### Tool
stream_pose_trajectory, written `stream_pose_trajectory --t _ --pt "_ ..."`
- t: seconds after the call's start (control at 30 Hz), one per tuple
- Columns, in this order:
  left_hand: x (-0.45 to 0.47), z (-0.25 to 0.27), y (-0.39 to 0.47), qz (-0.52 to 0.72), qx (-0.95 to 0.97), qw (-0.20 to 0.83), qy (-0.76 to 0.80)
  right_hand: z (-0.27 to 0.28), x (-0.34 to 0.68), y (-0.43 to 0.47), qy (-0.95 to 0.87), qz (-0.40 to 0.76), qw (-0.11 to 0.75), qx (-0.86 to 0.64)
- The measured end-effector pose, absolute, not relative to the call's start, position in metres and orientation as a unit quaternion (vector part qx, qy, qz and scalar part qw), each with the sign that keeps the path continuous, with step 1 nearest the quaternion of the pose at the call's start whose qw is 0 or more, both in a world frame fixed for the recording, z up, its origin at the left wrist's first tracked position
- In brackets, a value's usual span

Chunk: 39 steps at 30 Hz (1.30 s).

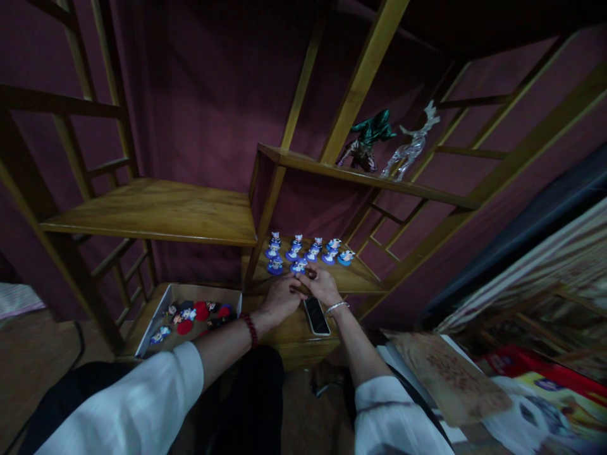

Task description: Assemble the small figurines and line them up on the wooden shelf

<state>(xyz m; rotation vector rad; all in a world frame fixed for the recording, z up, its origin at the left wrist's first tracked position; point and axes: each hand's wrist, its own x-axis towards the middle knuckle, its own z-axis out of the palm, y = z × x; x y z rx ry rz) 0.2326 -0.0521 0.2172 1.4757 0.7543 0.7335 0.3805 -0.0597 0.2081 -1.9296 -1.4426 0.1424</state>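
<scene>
Both of my hands meet at the front of the low shelf [360, 278], where small figurines on round purple or blue bases stand in rows. Beside a front figurine [298, 266], my right hand [323, 285] has its fingers bent in a pinch at the base. My left hand [283, 297] lies just left of it, fingers curled in and nearly touching the right; whatever they may hold is hidden. Another purple-based figurine [275, 265] stands to the left. Just below my hands lies a phone [317, 316] with a dark screen.
An open box [164, 309] at the left holds several figurines, some with red bases. A dark green figure [372, 139] and a clear deer statue [412, 145] stand on the upper shelf. A wooden post [268, 218] rises left of the rows. Bags and flat boards [450, 379] sit lower right.
</scene>
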Motion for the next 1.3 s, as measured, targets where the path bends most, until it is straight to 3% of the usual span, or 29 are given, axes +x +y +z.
stream_pose_trajectory --t 0.87,1.3 --pt "0.2387 0.2095 -0.0559 0.373 0.629 0.593 0.336 0.2057 0.3835 -0.0604 -0.588 0.052 0.376 -0.714" --pt "0.2350 0.2109 -0.0536 0.327 0.663 0.589 0.326 0.2103 0.3762 -0.0645 -0.564 0.027 0.345 -0.750"
